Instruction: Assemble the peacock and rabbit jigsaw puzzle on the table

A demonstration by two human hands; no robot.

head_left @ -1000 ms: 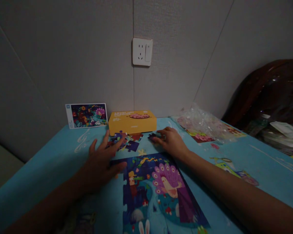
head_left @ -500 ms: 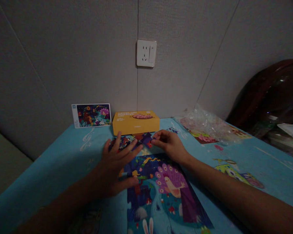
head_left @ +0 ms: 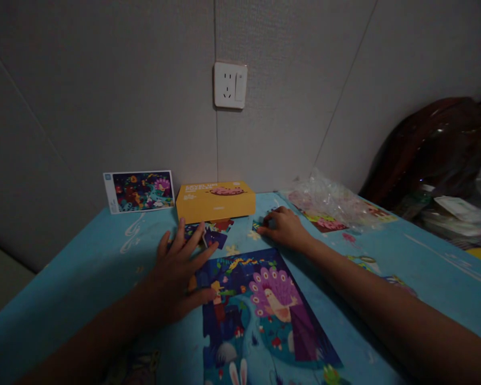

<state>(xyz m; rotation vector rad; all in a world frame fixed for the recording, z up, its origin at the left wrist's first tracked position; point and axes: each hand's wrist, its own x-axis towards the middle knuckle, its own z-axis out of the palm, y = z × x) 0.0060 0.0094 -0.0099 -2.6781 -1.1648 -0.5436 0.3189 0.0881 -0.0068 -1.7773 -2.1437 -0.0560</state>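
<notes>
A partly joined jigsaw puzzle (head_left: 256, 315) with a purple peacock lies on the table in front of me. My left hand (head_left: 174, 275) is open, fingers spread, at the puzzle's upper left edge. Its fingertips reach over loose puzzle pieces (head_left: 216, 238), partly hiding them. Beyond the puzzle's top edge, my right hand (head_left: 284, 229) rests low over the table, with thumb and fingers pinched on a small dark blue-green puzzle piece (head_left: 257, 226). The fingers hide part of that piece.
A yellow box (head_left: 216, 203) stands behind the loose pieces, beside a picture card (head_left: 140, 191) leaning on the wall. Clear plastic wrapping (head_left: 328, 200) covers printed sheets at the back right. A dark chair (head_left: 428, 139) is beyond the table's right edge.
My right hand has let go of a dark purple piece, which now lies among the loose ones, and has moved right to another piece. The view has shifted slightly; my left hand stays spread.
</notes>
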